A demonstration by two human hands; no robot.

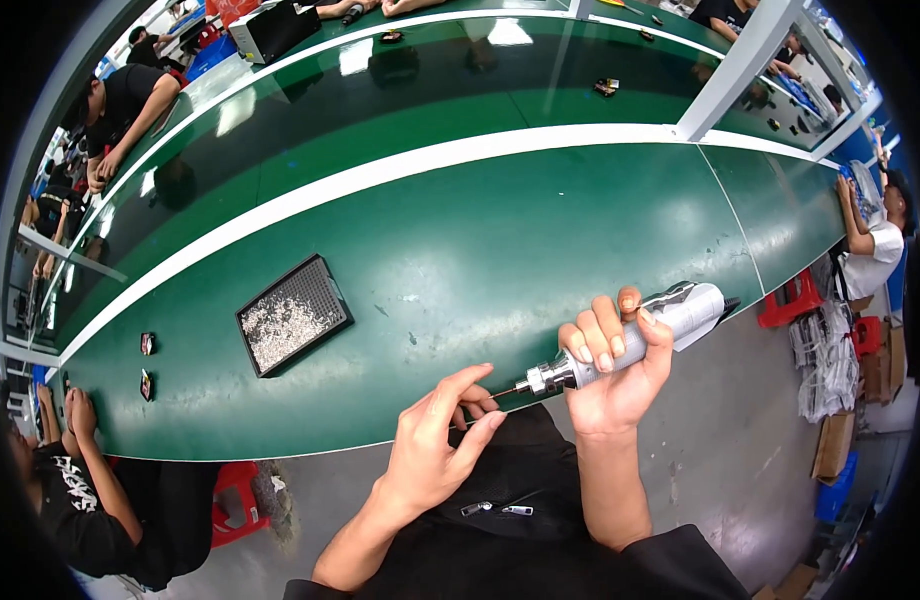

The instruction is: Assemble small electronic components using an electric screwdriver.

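My right hand (620,375) is wrapped round the silver barrel of an electric screwdriver (692,312), which lies slantwise with its bit pointing left. At the bit's tip is my left hand (440,430), its thumb and middle fingers close together and the index finger held apart above them. Whatever those fingertips pinch is too small to make out. Both hands are over the table's near edge, in front of my body. Farther left on the green table (460,250) sits a black perforated tray (332,300) heaped with small silver screws (288,322).
Two small dark parts (147,364) lie left of the tray. A white rail (460,150) crosses behind the work surface, with a post (740,75) at the right. Another person (90,470) sits at the left, near a red stool (238,505). More people work across the table.
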